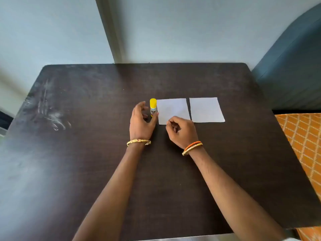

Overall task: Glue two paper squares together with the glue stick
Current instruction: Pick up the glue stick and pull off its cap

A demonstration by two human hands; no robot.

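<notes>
Two white paper squares lie flat side by side on the dark table (86, 153), a narrow gap between them: the left square (172, 108) and the right square (205, 109). A glue stick (153, 106) with a yellow cap stands upright just left of the left square. My left hand (140, 122) is cupped around the glue stick, fingers spread, thumb touching its base. My right hand (182, 130) rests with fingers curled at the near edge of the left square, holding nothing.
The table stands against a pale wall. A dark blue-grey chair back (291, 66) stands at the right. An orange patterned cloth (302, 145) lies beyond the table's right edge. White scuff marks (50, 112) cover the table's left side.
</notes>
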